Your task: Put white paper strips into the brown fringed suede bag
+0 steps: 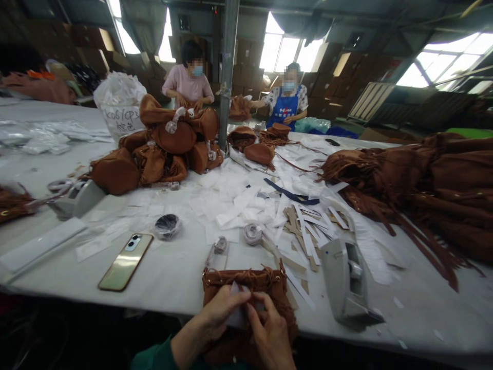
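Note:
A brown fringed drawstring bag [246, 277] lies at the front edge of the table, with gold eyelets along its gathered top. Over its front, my left hand [219, 311] is closed, thumb and fingers pinching a thin white sheet [235, 289]. My right hand [269, 329] meets it from the other side, thumb and fingertips pressed together against the bag. What exactly the right fingertips grip is hidden. Just behind the bag, a plastic-wrapped coil of strap [252, 233] and a smaller wrapped piece [220, 245] lie on the table.
A phone [125, 262] and a wrapped dark coil [168, 226] lie left; a grey tape dispenser [344, 282] stands right. Paper scraps [239, 205] cover the middle. Brown bags pile up left [162, 144] and right [435, 180]. Two people work across the table beside a post [228, 77].

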